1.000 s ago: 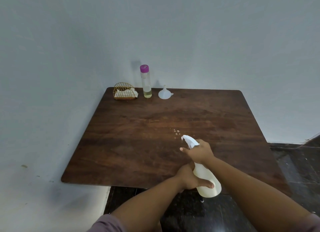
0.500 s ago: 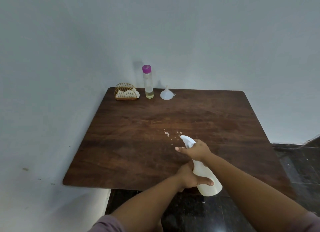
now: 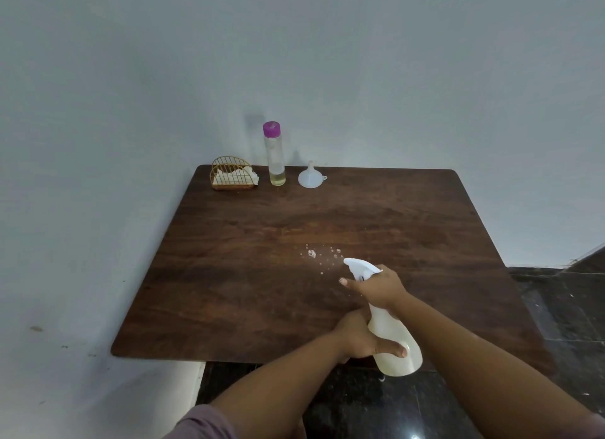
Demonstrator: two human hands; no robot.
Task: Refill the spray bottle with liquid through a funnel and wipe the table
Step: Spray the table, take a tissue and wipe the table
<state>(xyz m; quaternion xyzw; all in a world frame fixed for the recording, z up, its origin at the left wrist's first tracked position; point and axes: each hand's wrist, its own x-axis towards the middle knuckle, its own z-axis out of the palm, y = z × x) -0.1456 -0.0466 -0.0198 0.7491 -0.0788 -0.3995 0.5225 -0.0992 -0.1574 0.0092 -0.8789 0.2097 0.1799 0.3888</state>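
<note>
A white spray bottle is tilted over the near edge of the dark wooden table, its nozzle aimed away from me. My right hand grips its neck and trigger, one finger stretched forward. My left hand holds the bottle's body from the left, thumb across it. Small wet droplets lie on the table just beyond the nozzle. At the table's far edge stand a clear bottle with a purple cap and a little yellowish liquid, and a white funnel mouth down.
A gold wire holder with white tissue stands in the far left corner of the table. A pale wall runs behind and to the left. Dark tiled floor lies to the right and below the table's near edge.
More droplets have appeared on the table in front of the nozzle, spreading left. Both hands and the spray bottle stay in nearly the same place.
</note>
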